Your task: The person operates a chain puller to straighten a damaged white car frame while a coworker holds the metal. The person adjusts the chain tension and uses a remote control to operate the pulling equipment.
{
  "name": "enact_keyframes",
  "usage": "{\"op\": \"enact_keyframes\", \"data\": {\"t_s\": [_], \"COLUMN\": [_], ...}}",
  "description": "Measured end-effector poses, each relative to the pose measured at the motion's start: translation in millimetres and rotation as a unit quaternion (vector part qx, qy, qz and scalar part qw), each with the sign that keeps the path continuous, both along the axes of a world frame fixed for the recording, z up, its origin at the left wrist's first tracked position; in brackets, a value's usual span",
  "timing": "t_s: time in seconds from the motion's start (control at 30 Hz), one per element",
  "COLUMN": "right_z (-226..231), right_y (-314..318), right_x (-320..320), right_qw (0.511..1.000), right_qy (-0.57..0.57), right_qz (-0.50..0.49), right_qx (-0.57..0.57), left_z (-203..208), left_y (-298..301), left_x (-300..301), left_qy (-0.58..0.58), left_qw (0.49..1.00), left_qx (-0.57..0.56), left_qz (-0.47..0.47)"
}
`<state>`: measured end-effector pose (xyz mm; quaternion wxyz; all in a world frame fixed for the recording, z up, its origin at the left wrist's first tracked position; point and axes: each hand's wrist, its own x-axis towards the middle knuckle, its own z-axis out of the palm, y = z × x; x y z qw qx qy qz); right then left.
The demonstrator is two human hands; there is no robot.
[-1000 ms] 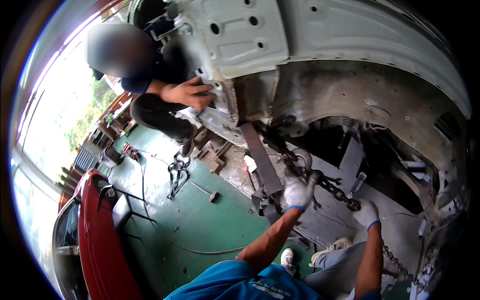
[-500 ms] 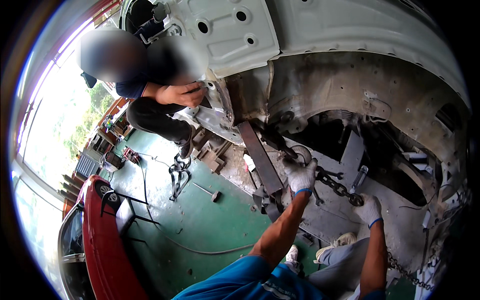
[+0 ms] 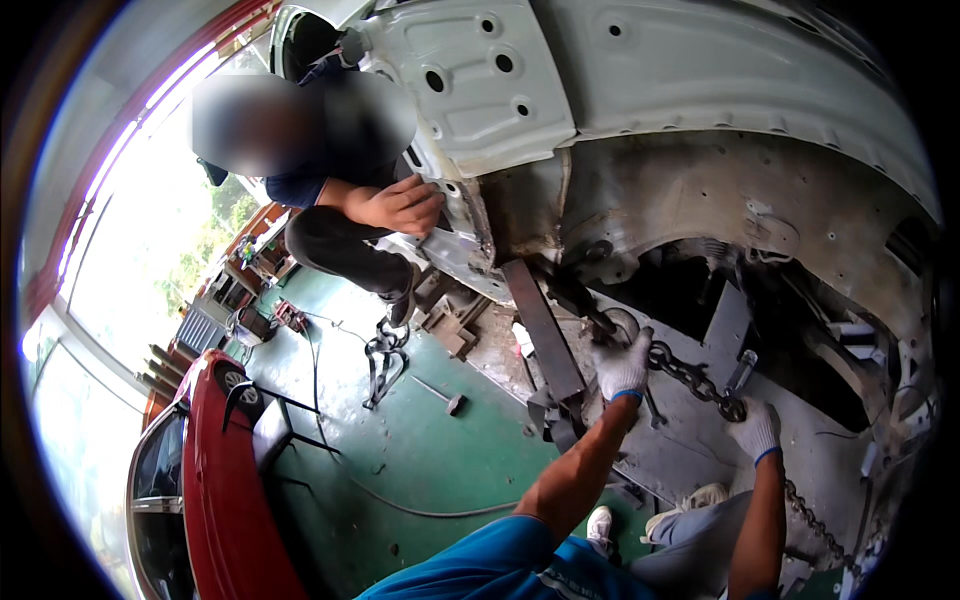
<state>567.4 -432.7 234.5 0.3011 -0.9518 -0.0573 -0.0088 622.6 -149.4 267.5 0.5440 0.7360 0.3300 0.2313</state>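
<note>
The person's left hand [image 3: 620, 366], gloved in white, is gripping the lower part of a hook [image 3: 630, 320], whose curved top is showing just above the knuckles; the glove is hiding exactly how the fingers are wrapping it. A chain [image 3: 692, 376] of heavy links is emerging on the right side of this hand and is sloping down to the right hand [image 3: 757, 430], also gloved. That hand is holding the chain in a narrow grip, with one large link sticking out just beyond the fingers. The span between the two grips is hanging over a grey plate [image 3: 690, 460], below the wheel arch [image 3: 690, 185]. More chain is trailing behind the right forearm toward the lower right; whether it is joining the held length cannot be told. A flat bar [image 3: 543, 330] is lying just left of the left hand. A co-worker's hand [image 3: 405, 207] is resting near the body panel [image 3: 470, 90].
</note>
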Motion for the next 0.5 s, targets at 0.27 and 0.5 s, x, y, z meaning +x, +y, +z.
{"op": "enact_keyframes", "data": {"t_s": [0.27, 0.5], "right_z": [-2.2, -2.6], "right_y": [-0.6, 1.5], "right_x": [-0.9, 1.0], "right_qw": [0.999, 0.994], "right_qy": [0.032, 0.094], "right_qz": [0.02, 0.031], "right_qx": [-0.029, -0.054], "left_z": [8.2, 3.5], "left_y": [4.0, 2.6], "left_x": [-7.8, -7.5], "left_qy": [0.08, -0.003], "left_qw": [0.995, 0.999], "left_qx": [-0.018, -0.01], "left_qz": [-0.061, -0.041]}}
